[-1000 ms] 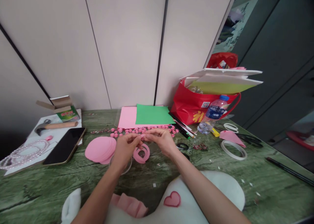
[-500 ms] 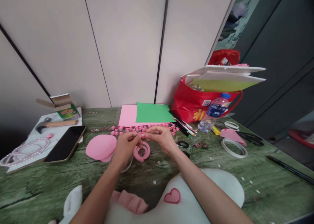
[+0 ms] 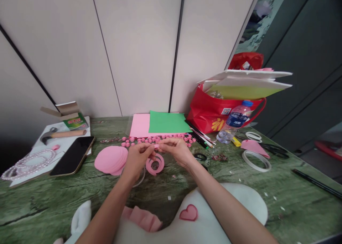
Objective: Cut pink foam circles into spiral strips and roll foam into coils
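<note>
Both hands meet over the middle of the green table, fingertips nearly touching. Between them is a small pink paper piece [image 3: 156, 146]. My left hand [image 3: 140, 156] pinches its left end, and my right hand [image 3: 175, 150] pinches its right end. Just below the fingers lies a pink paper spiral [image 3: 159, 165]. A stack of pink paper circles [image 3: 110, 160] is left of my left hand. Behind the fingertips, several small pink paper rolls [image 3: 144, 140] lie in rows, partly hidden by the hands.
Green paper [image 3: 168, 122] lies behind the rolls. At left are a phone [image 3: 72, 156], a hammer [image 3: 66, 133] and beads [image 3: 32, 162]. Pens, a bottle [image 3: 235, 122], a red bag [image 3: 203, 110] and a tape roll [image 3: 256, 161] stand or lie at right.
The view has shifted slightly. The fingertips have parted a little, and more of the pink piece shows between them.
</note>
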The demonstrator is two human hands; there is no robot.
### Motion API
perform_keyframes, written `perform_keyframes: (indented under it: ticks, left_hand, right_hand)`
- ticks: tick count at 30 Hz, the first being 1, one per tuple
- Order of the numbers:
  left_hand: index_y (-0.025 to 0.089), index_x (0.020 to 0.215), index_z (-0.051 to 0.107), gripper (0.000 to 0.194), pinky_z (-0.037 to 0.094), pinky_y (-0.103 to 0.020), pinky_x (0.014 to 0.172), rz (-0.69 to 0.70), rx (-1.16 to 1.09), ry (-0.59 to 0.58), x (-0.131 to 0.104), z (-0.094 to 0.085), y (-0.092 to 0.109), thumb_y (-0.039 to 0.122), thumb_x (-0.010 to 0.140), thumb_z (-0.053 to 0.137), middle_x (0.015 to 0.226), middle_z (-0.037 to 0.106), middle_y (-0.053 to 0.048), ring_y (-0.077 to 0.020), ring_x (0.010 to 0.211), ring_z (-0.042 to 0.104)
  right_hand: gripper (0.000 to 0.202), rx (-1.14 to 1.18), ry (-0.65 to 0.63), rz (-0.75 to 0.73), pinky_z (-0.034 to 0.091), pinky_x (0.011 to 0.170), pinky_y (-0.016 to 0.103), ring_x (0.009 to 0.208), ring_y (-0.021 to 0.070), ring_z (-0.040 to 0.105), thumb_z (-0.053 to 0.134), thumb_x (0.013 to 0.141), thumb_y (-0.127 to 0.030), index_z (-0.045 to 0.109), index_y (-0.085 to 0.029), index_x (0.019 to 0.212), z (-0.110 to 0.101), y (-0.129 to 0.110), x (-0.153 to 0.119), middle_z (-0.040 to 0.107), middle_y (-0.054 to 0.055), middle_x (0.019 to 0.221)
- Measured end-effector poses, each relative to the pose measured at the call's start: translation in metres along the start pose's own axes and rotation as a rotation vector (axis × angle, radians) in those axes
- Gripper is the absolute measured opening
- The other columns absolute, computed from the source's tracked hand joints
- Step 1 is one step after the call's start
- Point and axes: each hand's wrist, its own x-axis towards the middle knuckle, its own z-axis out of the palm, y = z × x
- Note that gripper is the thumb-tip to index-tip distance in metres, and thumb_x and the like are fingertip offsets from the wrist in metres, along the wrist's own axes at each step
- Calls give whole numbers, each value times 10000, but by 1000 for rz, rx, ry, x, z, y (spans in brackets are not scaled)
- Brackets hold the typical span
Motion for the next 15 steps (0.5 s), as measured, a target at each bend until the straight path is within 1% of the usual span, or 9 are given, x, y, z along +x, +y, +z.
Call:
perform_keyframes:
  ticks: [6, 10, 15]
  left_hand:
    - [133, 556, 554, 176, 396, -208, 473, -7, 0, 8, 0, 1, -1, 285, 644, 556, 481, 572, 6, -103, 458, 515]
    - [131, 569, 561, 167, 398, -209, 478, -8, 14, 0, -1, 2, 0, 278, 647, 555, 484, 573, 4, -103, 462, 513]
    - [131, 598, 579, 159, 398, -215, 478, 2, 21, -16, -1, 3, 1, 276, 651, 542, 500, 579, -1, -108, 470, 516]
  right_hand:
    - [214, 8, 19, 2, 493, 582, 236, 535, 110, 606, 734, 510, -225, 661, -138, 692, -1, 0, 1, 666, 9, 595]
    - [204, 21, 13, 7, 498, 572, 226, 522, 99, 601, 733, 519, -224, 651, -140, 686, -1, 1, 1, 659, -2, 588]
    - [202, 9, -2, -9, 497, 559, 227, 531, 109, 603, 740, 503, -233, 647, -140, 657, 1, 0, 1, 659, 0, 588]
